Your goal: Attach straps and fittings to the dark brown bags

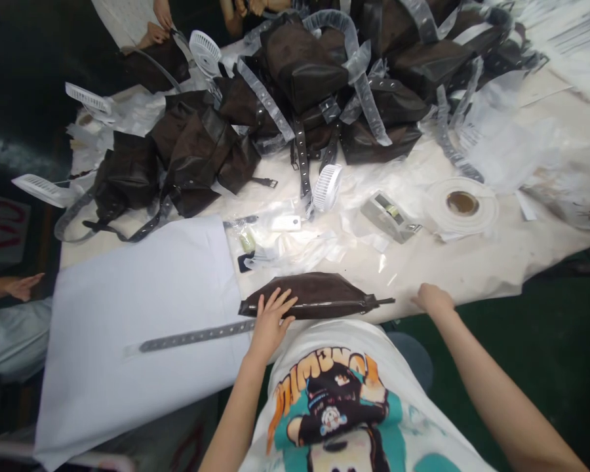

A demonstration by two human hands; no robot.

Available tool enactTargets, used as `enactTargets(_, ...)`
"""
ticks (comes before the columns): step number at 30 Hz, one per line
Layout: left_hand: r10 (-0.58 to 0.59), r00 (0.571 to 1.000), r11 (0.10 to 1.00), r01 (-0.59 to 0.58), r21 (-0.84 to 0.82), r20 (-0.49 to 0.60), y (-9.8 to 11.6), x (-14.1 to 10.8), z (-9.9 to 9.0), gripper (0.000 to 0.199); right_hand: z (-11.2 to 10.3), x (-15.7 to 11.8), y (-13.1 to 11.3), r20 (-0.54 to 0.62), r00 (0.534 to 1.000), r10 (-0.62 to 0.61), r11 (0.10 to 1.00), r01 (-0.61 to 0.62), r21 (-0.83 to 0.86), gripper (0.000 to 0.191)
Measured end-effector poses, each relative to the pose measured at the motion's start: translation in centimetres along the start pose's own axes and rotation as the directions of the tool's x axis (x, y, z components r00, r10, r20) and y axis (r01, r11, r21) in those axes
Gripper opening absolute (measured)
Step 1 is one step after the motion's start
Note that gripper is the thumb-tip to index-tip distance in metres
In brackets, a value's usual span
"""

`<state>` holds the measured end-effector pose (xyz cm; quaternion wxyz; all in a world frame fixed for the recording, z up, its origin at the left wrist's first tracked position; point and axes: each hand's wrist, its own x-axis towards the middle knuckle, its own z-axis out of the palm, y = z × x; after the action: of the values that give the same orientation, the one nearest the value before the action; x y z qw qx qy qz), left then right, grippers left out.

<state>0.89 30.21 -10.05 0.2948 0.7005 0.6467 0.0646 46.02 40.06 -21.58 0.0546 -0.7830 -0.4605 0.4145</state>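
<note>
A dark brown bag (319,292) with a zipper along its near side lies flat at the table's front edge. My left hand (273,314) rests on its left part with the fingers spread. From under that hand a grey eyelet strap (196,336), seemingly wrapped in plastic, runs left over white sheet material. A short dark tab sticks out at the bag's right end. Right of this tab, apart from the bag, my right hand (433,299) is at the table edge with fingers curled; whatever they may hold is hidden.
Brown bags (191,157) with plastic-wrapped straps are heaped across the back. Small white fans (327,187) stand among them. A tape dispenser (391,215) and a white roll (462,204) lie at right. White sheets (147,288) cover the left. Other people's hands (24,287) show left and at the back.
</note>
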Motion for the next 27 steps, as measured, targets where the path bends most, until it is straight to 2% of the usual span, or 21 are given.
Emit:
enactTargets(2, -0.014, 1.0, 1.0, 0.014, 0.024, -0.005, -0.8, -0.2, 1.0, 0.041, -0.7, 2.2, -1.5, -0.16, 0.98, -0.116, 0.992, 0.106, -0.07, 0.02)
enactTargets(3, -0.019, 1.0, 0.999, 0.019, 0.026, -0.012, -1.0, -0.4, 1.3, 0.041, -0.2, 2.9, -2.7, -0.198, 0.96, -0.198, 0.978, 0.18, -0.106, 0.023)
enactTargets(4, -0.022, 1.0, 0.999, 0.022, 0.025, -0.02, -1.2, -0.5, 1.4, 0.04, 0.8, 3.4, -4.1, -0.182, 0.942, -0.282, 0.955, 0.258, -0.145, 0.027)
enactTargets(6, -0.032, 0.998, 0.999, 0.033, 0.017, -0.044, -1.1, -0.9, 1.5, 0.04, 3.9, 3.8, -6.8, -0.019, 0.924, -0.381, 0.902, 0.367, -0.228, 0.031)
enactTargets(8, -0.061, 0.995, 0.998, 0.061, 0.001, -0.075, -0.6, -1.1, 1.6, 0.04, 7.1, 3.5, -8.7, 0.15, 0.902, -0.405, 0.846, 0.432, -0.311, 0.031)
enactTargets(10, -0.11, 0.989, 0.994, 0.108, -0.024, -0.102, 0.0, -1.5, 1.9, 0.038, 9.0, 3.3, -9.5, 0.224, 0.869, -0.44, 0.81, 0.492, -0.319, 0.024)
enactTargets(12, -0.159, 0.98, 0.987, 0.153, -0.056, -0.121, 0.5, -2.0, 2.3, 0.035, 9.3, 3.4, -9.6, 0.241, 0.848, -0.472, 0.8, 0.527, -0.288, 0.021)
enactTargets(14, -0.183, 0.975, 0.981, 0.172, -0.092, -0.128, 0.6, -2.5, 2.6, 0.034, 8.0, 3.9, -9.9, 0.219, 0.845, -0.488, 0.8, 0.533, -0.276, 0.019)
enactTargets(15, -0.19, 0.973, 0.978, 0.176, -0.114, -0.128, 0.6, -2.8, 2.6, 0.033, 7.1, 4.1, -10.3, 0.171, 0.855, -0.49, 0.814, 0.519, -0.261, 0.018)
enactTargets(16, -0.195, 0.973, 0.974, 0.177, -0.14, -0.127, 0.6, -2.9, 2.6, 0.032, 6.1, 4.1, -10.9, 0.093, 0.872, -0.481, 0.85, 0.489, -0.196, 0.02)
enactTargets(18, -0.204, 0.971, 0.963, 0.176, -0.206, -0.125, 0.6, -2.9, 2.3, 0.029, 4.2, 3.3, -12.9, -0.055, 0.914, -0.402, 0.903, 0.406, 0.142, 0.026)
enactTargets(19, -0.216, 0.967, 0.951, 0.176, -0.256, -0.136, 0.7, -2.7, 2.0, 0.026, 3.4, 2.3, -14.1, -0.078, 0.936, -0.344, 0.858, 0.347, 0.378, 0.028)
enactTargets(20, -0.238, 0.959, 0.928, 0.178, -0.327, -0.152, 1.0, -2.3, 1.6, 0.023, 2.9, 0.9, -15.3, -0.058, 0.953, -0.298, 0.755, 0.272, 0.596, 0.031)
enactTargets(21, -0.269, 0.95, 0.888, 0.179, -0.424, -0.162, 1.4, -1.7, 1.3, 0.021, 2.6, -1.0, -16.5, -0.007, 0.96, -0.28, 0.628, 0.189, 0.754, 0.035)
enactTargets(23, -0.333, 0.935, 0.722, 0.169, -0.671, -0.124, 3.0, -0.3, 0.5, 0.024, 2.8, -5.3, -18.6, 0.105, 0.945, -0.31, 0.454, 0.051, 0.89, 0.039)
enactTargets(25, -0.322, 0.947, 0.456, 0.15, -0.877, -0.005, 5.4, 1.3, -0.3, 0.036, 3.8, -9.7, -20.0, 0.17, 0.927, -0.333, 0.38, -0.033, 0.924, 0.038)
enactTargets(27, -0.233, 0.969, 0.231, 0.132, -0.964, 0.077, 8.0, 2.7, -0.8, 0.043, 5.2, -13.1, -20.8, 0.192, 0.913, -0.359, 0.369, -0.05, 0.928, 0.036)
